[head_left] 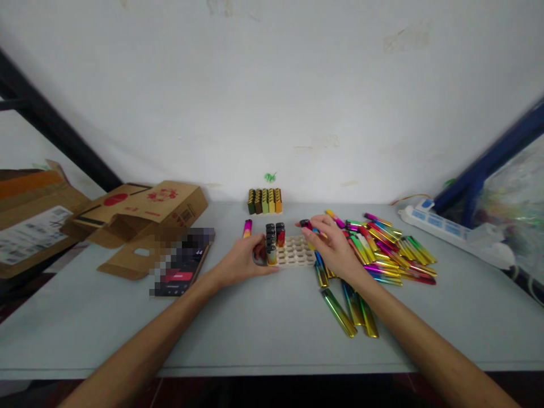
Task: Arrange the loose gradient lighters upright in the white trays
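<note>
A pale holed tray [296, 258] lies in the middle of the table, with dark-topped lighters [271, 241] upright in its left-hand holes and a red lighter [281, 235] among them. My left hand [243, 258] grips the tray's left end, thumb along the front and fingers curled at the side. Behind that hand shows a pink and yellow lighter [247, 229]; whether the hand touches it I cannot tell. Over the tray's right end, my right hand [334, 243] pinches a lighter [305, 224] with a dark top and reddish body. Its lower part is partly covered by the fingers.
A block of lighters [264, 202] stands near the wall. Shiny multicoloured lighters [382, 246] lie heaped at right, several more [339, 313] nearer the front. A white power strip [459, 235] is far right. At left are a phone [187, 263] and cardboard boxes [170, 207].
</note>
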